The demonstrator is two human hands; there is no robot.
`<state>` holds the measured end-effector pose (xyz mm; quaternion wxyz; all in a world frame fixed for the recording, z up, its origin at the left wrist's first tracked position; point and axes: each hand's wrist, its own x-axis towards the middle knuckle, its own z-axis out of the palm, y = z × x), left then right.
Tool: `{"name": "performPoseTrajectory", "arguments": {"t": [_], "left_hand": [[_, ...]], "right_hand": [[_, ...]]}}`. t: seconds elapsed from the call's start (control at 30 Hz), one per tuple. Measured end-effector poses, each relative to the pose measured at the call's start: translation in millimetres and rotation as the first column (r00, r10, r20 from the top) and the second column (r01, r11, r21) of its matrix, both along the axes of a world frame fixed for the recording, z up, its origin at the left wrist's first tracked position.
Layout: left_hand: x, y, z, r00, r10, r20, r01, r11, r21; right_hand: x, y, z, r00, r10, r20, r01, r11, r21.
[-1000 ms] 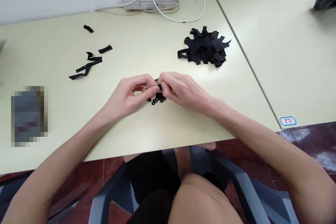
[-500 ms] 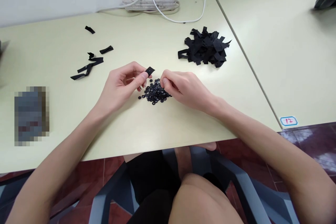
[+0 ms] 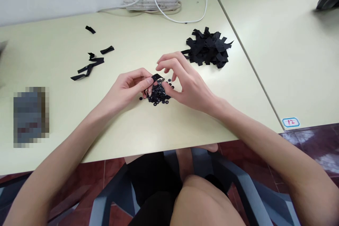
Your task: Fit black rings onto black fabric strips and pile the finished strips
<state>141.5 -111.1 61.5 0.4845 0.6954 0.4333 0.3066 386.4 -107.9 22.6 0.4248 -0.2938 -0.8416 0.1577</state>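
Observation:
Between thumb and fingers, my left hand [image 3: 134, 84] pinches a black fabric strip [image 3: 157, 77], whose end sticks out toward the right. Just below it on the table lies a pile of small round black snap fasteners [image 3: 159, 94], partly covered by my fingers. My right hand [image 3: 185, 77] hovers at the right side of that pile, thumb and fingers spread apart, and I see nothing held in it. Behind my right hand sits a heap of black fabric strips [image 3: 210, 46].
Several loose black strips [image 3: 91, 66] lie at the left of the pale table [image 3: 137, 130]. A power strip [image 3: 150, 1] with a white cable [image 3: 182, 22] stands by the wall. A blurred-out object [image 3: 31, 117] is at the left; a number label [image 3: 290, 122] marks the right edge.
My right hand has opened from a pinch, its fingers lifting up and apart. My left hand has shifted slightly right and down with the fabric strip, which is now tilted over the pile.

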Motion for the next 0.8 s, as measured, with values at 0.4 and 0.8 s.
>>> {"name": "performPoseTrajectory", "arguments": {"t": [0.4,0.8], "left_hand": [[2.4,-0.1,4.4,0.998,0.007,0.058,0.003,0.986,-0.168],[-3.1,6.7,-2.9,0.999,0.051,-0.002,-0.051,0.994,-0.099]], "right_hand": [[3.4,1.9,-2.4,0.996,-0.045,0.071,0.037,0.993,0.110],[2.1,-1.1,4.7,0.982,-0.094,0.166,0.095,0.995,0.003]]}}
